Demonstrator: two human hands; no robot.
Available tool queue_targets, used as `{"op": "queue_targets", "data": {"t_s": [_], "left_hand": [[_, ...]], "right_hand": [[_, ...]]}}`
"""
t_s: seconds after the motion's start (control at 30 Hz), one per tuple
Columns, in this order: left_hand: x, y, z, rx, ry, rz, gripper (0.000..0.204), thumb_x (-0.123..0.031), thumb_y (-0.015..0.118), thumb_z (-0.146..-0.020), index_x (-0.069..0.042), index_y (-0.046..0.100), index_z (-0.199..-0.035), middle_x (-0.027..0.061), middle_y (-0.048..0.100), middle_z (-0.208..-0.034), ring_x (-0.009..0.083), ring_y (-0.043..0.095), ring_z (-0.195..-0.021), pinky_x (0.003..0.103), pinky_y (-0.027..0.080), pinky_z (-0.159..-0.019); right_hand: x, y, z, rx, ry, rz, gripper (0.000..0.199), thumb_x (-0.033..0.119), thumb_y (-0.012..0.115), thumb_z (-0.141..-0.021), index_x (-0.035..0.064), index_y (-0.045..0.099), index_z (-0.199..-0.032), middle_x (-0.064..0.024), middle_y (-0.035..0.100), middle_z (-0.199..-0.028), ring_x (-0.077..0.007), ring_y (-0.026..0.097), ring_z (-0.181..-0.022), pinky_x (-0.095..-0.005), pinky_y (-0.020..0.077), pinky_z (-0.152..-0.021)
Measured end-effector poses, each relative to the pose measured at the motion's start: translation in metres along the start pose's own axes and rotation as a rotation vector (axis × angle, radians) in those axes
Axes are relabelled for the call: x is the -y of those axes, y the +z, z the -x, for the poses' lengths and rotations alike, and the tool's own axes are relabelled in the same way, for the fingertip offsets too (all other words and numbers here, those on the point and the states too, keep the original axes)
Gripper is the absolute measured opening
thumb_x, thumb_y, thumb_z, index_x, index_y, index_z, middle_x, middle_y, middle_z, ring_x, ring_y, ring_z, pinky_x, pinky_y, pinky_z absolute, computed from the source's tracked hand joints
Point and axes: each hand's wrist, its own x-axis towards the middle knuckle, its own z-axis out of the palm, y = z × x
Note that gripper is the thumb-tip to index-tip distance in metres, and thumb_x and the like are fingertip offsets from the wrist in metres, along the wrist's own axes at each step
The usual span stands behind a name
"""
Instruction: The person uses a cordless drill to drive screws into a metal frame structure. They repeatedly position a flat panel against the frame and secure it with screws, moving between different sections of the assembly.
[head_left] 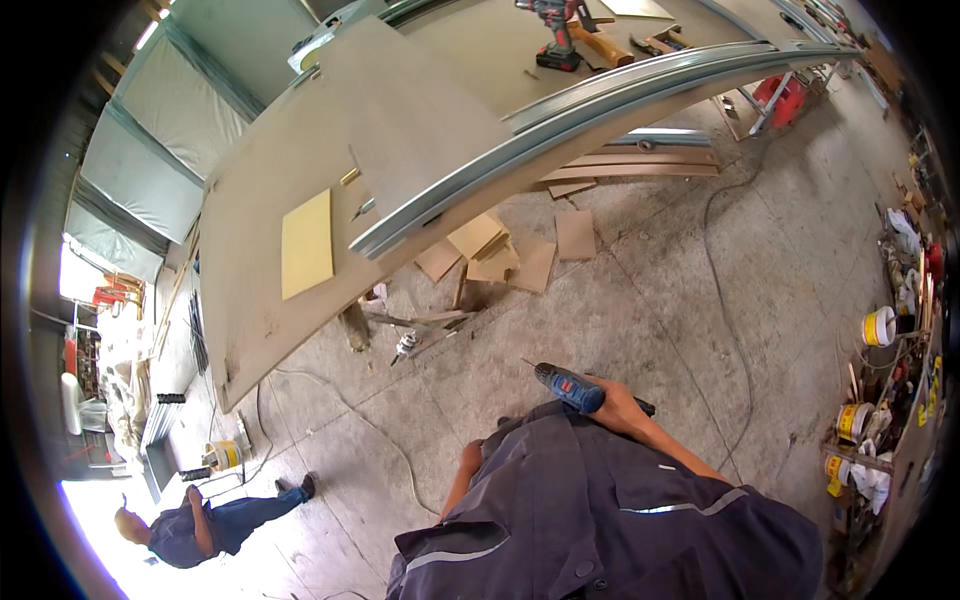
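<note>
My right hand [615, 407] is wrapped round a blue cordless drill [570, 388], held in front of my waist with its thin bit pointing forward and left. Close to my dark jacket [560, 500], my left hand [471, 458] hangs low; the cloth hides most of its fingers. Ahead stands a large work table [265, 250] with long metal profiles [560, 130] along its near edge. On its left part lie a yellow rectangular sheet [306, 245] and a wide grey-beige panel [410, 110]. Another cordless drill [557, 40], red and black, stands at the far side.
Board offcuts [495, 250] are strewn on the concrete floor under the table's near edge. Cables [715, 260] run across the floor. At the right wall stand white buckets [878, 327] and clutter. A person [215, 525] stands at lower left, near another bucket [222, 456].
</note>
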Motion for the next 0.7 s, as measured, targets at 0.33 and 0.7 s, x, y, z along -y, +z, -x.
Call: {"op": "queue_targets", "data": {"t_s": [0.33, 0.7], "left_hand": [[-0.193, -0.037, -0.062, 0.011, 0.129, -0.196, 0.038, -0.033, 0.060, -0.092, -0.009, 0.069, -0.120, 0.0204, 0.071, -0.106, 0.0362, 0.068, -0.101, 0.045, 0.052, -0.089], [-0.524, -0.111, -0.122, 0.254, 0.583, -0.053, 0.042, -0.026, 0.062, -0.095, -0.005, 0.059, -0.131, 0.0190, 0.070, -0.111, 0.0311, 0.069, -0.099, 0.039, 0.053, -0.086]], "right_hand": [[-0.037, -0.099, 0.000, -0.210, 0.108, -0.178, 0.056, 0.008, 0.076, -0.076, 0.0033, 0.061, -0.129, -0.0132, 0.070, -0.113, -0.0222, 0.064, -0.105, -0.0338, 0.0470, -0.095], [-0.105, -0.148, -0.016, -0.657, 0.407, -0.215, 0.050, 0.001, 0.076, -0.071, -0.0038, 0.061, -0.118, -0.0155, 0.069, -0.098, -0.0243, 0.067, -0.080, -0.0374, 0.0535, -0.071]]}}
